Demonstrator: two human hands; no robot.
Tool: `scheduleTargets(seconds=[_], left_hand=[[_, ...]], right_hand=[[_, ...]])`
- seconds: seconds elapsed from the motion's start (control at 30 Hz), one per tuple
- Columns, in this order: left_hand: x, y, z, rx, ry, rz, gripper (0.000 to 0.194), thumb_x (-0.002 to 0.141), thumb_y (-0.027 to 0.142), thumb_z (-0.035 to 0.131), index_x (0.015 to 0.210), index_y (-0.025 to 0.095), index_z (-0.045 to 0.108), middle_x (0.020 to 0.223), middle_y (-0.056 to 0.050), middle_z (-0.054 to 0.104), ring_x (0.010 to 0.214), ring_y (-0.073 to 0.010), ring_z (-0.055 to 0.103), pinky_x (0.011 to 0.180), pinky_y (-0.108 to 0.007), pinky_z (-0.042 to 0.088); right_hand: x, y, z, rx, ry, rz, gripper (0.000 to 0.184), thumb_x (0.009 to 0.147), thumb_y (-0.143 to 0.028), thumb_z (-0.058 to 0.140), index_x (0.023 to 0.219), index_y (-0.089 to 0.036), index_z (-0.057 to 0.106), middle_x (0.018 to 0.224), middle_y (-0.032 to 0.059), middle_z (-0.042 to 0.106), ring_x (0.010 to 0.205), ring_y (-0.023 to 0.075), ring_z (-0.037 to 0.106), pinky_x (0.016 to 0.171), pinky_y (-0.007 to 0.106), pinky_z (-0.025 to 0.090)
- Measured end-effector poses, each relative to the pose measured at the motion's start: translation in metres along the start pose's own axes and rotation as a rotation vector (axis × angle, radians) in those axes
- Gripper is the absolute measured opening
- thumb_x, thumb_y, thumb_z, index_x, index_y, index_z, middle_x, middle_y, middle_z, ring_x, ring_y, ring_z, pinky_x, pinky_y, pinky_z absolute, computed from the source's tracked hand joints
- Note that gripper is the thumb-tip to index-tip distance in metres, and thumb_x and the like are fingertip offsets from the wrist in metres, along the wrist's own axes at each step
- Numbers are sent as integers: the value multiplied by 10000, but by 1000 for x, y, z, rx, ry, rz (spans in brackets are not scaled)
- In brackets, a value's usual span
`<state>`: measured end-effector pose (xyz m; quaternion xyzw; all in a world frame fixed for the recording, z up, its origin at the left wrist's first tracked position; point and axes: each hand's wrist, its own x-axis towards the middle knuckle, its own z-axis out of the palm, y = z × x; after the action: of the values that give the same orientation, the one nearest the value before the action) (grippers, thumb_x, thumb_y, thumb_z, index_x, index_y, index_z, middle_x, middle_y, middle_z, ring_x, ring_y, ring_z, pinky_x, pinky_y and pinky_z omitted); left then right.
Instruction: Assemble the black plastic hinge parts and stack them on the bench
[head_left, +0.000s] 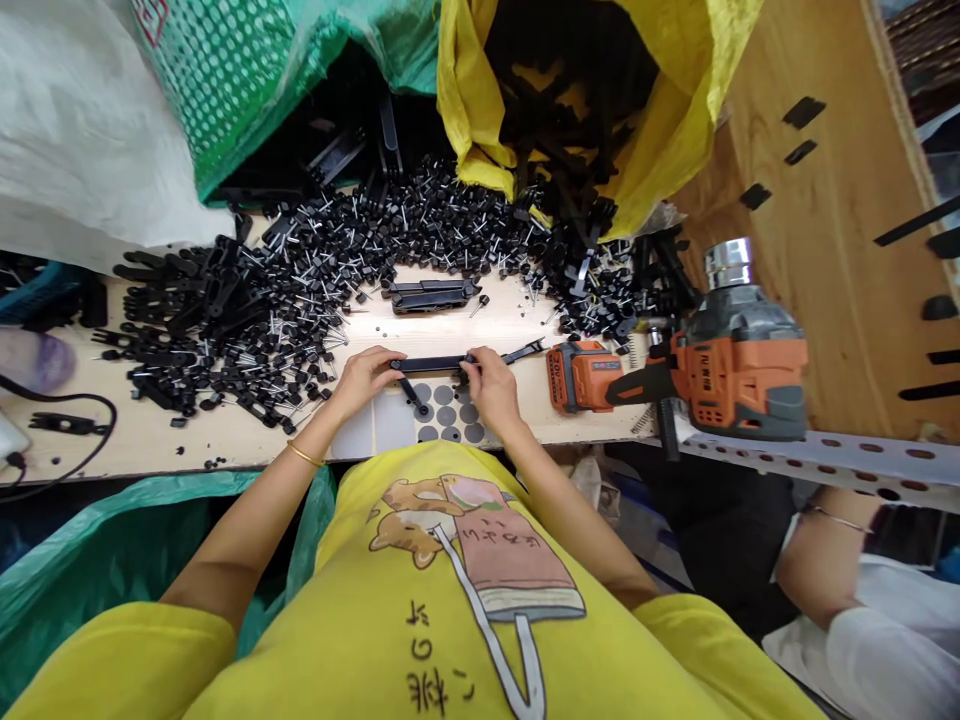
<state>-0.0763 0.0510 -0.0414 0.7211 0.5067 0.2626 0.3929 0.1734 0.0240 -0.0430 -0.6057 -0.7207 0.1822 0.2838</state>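
Note:
Both my hands grip a long black plastic bar held level over the front of the workbench. My left hand pinches its left end and my right hand closes on its right end. A thin black arm hangs from the bar down to a sheet of round grey stickers. Two more black bars lie side by side just beyond.
A big heap of small black knobs with metal pins covers the bench's left and back. An orange cordless driver lies at the right. Yellow and green sacks of black parts stand behind. Another person's arm is at lower right.

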Motion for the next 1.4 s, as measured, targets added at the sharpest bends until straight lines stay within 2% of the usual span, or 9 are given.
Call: scheduleTargets(seconds=[0.13,0.27,0.43,0.53,0.77,1.03,1.1,1.3,1.4], left_hand=[[-3,-1,1,0,1,14,261,822,337,618,1026,182,671,922,-53,665,821,-160,618,782,-279,483],[-4,-2,1,7,-3,30,254,823,323,615,1028,183,667,924,-51,660,827,-161,614,794,-285,480],[-4,0,2,15,-6,23,253,832,308,599,1044,184,660,924,-51,652,818,-159,606,791,-287,480],[-5,2,4,21,-7,19,269,830,299,596,1066,183,657,940,-54,645,831,-160,603,800,-286,477],[-8,3,8,40,62,-11,297,848,273,554,1114,171,639,953,-61,619,848,-162,594,828,-292,476],[-4,3,3,84,-6,5,301,850,257,534,1123,175,632,965,-62,611,852,-169,589,829,-290,469],[-2,4,0,121,-67,15,331,851,264,524,1155,170,617,982,-68,598,849,-175,588,824,-293,465],[10,6,-18,371,-422,96,385,805,397,594,1130,195,644,951,-74,593,844,-212,582,744,-276,431],[20,13,-13,487,-506,137,441,756,468,647,1134,241,637,913,-63,597,851,-226,583,740,-277,420]], right_hand=[[-1,0,7,17,-16,-1,232,937,-331,402,965,-183,578,896,106,634,855,231,592,771,351,484],[-3,7,-1,77,-60,-33,261,929,-355,427,1080,-186,555,970,99,645,890,225,609,801,361,499],[-15,22,-14,17,-117,-302,529,890,-337,513,1368,-191,343,1270,133,549,1149,249,520,1005,446,416],[-18,33,-7,-64,-133,-402,567,899,-274,496,1416,-200,275,1222,131,570,1108,247,528,983,458,423],[-25,36,17,-165,-86,-242,612,894,-266,504,1443,-220,237,1011,110,586,925,252,544,866,460,443],[-26,42,18,-136,-166,-252,565,886,-272,508,1414,-241,310,972,93,571,896,247,524,870,455,425],[-26,44,18,-129,-149,-269,546,891,-277,500,1404,-227,318,980,96,571,903,245,521,864,454,427],[-22,47,14,-69,-187,-339,518,894,-292,502,1380,-227,337,1048,103,570,959,244,524,890,467,432],[-15,42,11,-46,-215,-359,510,895,-297,502,1376,-222,349,1061,111,576,980,246,536,889,465,447]])
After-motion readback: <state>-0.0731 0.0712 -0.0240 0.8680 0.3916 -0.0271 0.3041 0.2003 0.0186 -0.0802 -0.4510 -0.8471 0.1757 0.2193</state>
